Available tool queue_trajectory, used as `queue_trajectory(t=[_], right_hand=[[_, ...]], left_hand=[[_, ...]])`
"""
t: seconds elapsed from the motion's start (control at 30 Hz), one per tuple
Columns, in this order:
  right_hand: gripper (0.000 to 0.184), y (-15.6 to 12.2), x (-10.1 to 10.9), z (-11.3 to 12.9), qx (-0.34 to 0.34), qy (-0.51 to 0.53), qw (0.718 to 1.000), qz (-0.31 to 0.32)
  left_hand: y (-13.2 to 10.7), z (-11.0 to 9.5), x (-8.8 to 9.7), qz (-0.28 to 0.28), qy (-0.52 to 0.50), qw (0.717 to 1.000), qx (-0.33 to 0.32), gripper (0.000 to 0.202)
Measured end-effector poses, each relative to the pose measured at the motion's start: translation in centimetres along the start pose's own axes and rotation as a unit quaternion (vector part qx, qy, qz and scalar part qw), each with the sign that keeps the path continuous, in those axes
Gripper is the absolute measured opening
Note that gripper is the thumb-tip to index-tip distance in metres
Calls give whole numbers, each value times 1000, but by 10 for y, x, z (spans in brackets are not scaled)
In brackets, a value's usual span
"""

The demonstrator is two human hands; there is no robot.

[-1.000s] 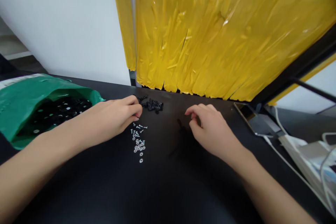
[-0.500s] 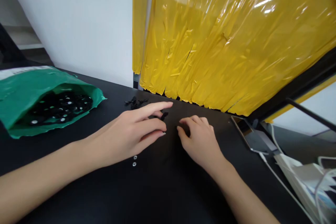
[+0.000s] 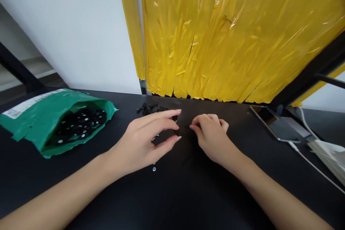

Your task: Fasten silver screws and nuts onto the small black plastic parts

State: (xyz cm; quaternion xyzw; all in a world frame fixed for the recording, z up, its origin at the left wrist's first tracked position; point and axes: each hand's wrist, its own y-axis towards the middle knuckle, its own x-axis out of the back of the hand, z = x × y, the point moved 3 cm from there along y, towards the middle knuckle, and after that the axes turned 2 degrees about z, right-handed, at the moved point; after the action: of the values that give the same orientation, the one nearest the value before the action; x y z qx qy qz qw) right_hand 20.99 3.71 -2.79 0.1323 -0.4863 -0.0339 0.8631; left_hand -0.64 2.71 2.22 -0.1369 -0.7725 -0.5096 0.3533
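Two bare forearms come in from the lower left and lower right of the frame, uncovered right to its edge. The left hand point(image 3: 142, 143) and right hand point(image 3: 212, 138) are slim, with longish, rounded, pale glossy fingernails point(image 3: 179, 138).

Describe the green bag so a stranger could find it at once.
Start at the yellow plastic curtain hanging behind the black table, then look to the table's left end. There lies a green bag, mouth open toward the left hand, full of small black round parts; nothing else there is green.
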Motion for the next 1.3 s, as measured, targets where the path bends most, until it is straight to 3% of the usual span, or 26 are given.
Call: queue_trajectory(t=[0.2,0.3,0.4,0.57,0.7,0.97,1.3], right_hand=[[21,-2,17,15,48,145,988,2],[26,-7,22,22,64,322,945,-5],[11,-11,25,27,67,384,921,-9],[10,-17,30,33,161,253,953,-47],[6,-21,30,39,261,145,950,-86],[6,-20,28,38,284,116,946,-100],[6,-22,23,35,308,66,944,-101]], left_hand=[[-2,2,-2,-20,-39,998,33,36],[-1,1,-3,-19,-62,997,31,48],[-1,0,-2,-8,-57,998,40,52],[-3,3,-6,28,-81,992,92,55],[-3,4,-10,55,-128,982,127,57],[-2,-1,-11,82,-175,971,144,51],[-1,-2,-11,111,-127,976,137,54]])
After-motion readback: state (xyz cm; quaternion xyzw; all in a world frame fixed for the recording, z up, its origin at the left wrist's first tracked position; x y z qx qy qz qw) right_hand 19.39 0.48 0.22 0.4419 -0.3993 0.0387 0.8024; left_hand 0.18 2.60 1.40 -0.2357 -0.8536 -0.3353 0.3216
